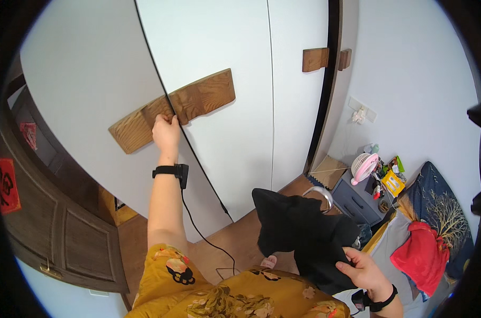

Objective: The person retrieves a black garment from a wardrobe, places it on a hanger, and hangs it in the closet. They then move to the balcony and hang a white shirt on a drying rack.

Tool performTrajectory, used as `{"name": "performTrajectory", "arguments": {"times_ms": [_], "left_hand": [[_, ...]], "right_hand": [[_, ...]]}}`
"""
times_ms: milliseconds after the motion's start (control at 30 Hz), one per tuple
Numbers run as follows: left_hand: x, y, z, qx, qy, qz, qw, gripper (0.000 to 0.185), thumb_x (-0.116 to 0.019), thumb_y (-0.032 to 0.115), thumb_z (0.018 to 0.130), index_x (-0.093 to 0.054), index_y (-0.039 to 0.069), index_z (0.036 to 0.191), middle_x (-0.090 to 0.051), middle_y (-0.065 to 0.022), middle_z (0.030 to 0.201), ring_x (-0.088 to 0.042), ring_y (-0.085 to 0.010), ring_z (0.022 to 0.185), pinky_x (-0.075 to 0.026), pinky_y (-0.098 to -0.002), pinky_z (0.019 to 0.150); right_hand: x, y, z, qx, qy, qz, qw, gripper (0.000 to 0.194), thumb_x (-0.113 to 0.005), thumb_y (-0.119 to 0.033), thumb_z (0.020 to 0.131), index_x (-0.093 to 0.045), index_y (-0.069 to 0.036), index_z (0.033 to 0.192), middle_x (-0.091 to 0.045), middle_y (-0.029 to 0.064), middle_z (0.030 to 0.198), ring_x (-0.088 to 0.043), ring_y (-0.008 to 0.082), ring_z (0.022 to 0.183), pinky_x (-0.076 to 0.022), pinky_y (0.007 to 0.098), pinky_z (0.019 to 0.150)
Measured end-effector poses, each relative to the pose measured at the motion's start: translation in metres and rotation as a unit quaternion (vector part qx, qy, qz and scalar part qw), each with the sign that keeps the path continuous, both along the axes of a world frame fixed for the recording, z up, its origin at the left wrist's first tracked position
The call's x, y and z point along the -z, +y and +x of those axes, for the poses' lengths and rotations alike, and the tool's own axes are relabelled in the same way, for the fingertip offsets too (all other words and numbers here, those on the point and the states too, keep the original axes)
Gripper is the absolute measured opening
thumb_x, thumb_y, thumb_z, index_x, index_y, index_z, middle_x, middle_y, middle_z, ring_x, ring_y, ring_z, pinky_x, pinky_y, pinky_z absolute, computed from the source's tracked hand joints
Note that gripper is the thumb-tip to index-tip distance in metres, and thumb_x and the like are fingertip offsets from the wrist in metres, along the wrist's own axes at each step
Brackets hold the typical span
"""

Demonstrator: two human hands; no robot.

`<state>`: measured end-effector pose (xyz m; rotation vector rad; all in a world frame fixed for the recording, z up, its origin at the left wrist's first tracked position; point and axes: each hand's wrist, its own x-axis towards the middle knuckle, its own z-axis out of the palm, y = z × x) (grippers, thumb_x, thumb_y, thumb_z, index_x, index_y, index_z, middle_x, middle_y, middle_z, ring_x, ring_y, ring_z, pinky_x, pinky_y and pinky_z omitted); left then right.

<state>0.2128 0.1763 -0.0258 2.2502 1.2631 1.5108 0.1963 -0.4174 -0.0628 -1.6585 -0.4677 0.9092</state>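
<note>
My left hand is at the wooden handle of the left white wardrobe door, its fingers curled at the handle's inner end by the dark door seam. The matching wooden handle half sits on the neighbouring wardrobe door. Low on the right, my right hand pinches a black cloth garment between thumb and fingers. The cloth hangs bunched in front of me, partly hiding the floor. A shiny curved silver piece shows just behind it; I cannot tell what it belongs to.
A grey bedside cabinet carries a pink and white fan and a yellow packet. Beside it, a bed holds a dark blue pillow and red cloth. A brown panelled door stands left. A black cable trails from my left wrist.
</note>
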Motion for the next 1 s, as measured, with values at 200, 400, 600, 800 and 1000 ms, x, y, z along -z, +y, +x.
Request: {"name": "performTrajectory", "arguments": {"times_ms": [200,400,600,800,1000], "left_hand": [[-0.002,-0.01,0.011,-0.062,-0.007,0.047,0.997,0.032,-0.072,0.029,0.075,-0.055,0.002,0.079,-0.065,-0.0176,0.079,-0.064,-0.0389,0.076,-0.05,-0.0477,0.066],[-0.006,-0.042,0.002,-0.025,-0.032,0.064,0.997,0.03,-0.071,0.023,0.075,-0.05,0.002,0.075,-0.06,-0.014,0.068,-0.058,-0.0341,0.064,-0.047,-0.0436,0.06],[-0.012,-0.076,-0.03,0.106,-0.073,0.01,0.992,0.031,-0.071,0.013,0.075,-0.043,0.0,0.073,-0.046,-0.0074,0.061,-0.044,-0.0165,0.058,-0.042,-0.0313,0.055],[-0.038,-0.111,-0.1,0.105,-0.042,-0.073,0.991,0.031,-0.074,0.008,0.076,-0.043,0.004,0.079,-0.044,-0.001,0.068,-0.04,-0.0082,0.059,-0.036,-0.0233,0.054],[-0.028,-0.131,-0.19,0.082,-0.15,-0.059,0.984,0.033,-0.077,0.014,0.082,-0.059,0.001,0.107,-0.064,-0.0016,0.09,-0.056,-0.0086,0.077,-0.046,-0.023,0.069]], "right_hand": [[0.03,0.018,0.039,0.026,-0.043,-0.027,0.998,0.016,-0.064,-0.01,0.092,-0.056,0.0,0.102,-0.049,-0.0048,0.077,-0.042,0.0056,0.071,-0.0378,0.0236,0.061],[0.037,0.022,0.066,-0.011,-0.093,-0.014,0.996,0.025,-0.065,-0.017,0.091,-0.056,0.001,0.105,-0.05,0.0022,0.076,-0.043,0.0072,0.071,-0.0384,0.0259,0.061],[0.015,0.053,0.108,-0.046,0.018,0.032,0.998,0.035,-0.063,-0.013,0.093,-0.054,0.003,0.122,-0.061,0.001,0.096,-0.053,0.0055,0.087,-0.0446,0.0222,0.075],[-0.03,0.101,0.145,-0.126,0.139,0.082,0.979,0.037,-0.06,-0.009,0.094,-0.051,0.0,0.13,-0.061,0.0,0.11,-0.055,0.0072,0.097,-0.0447,0.022,0.086],[-0.034,0.139,0.139,-0.189,0.129,0.121,0.966,0.038,-0.058,-0.008,0.094,-0.05,0.001,0.13,-0.061,0.0045,0.119,-0.057,0.0116,0.106,-0.0454,0.0265,0.095]]}}
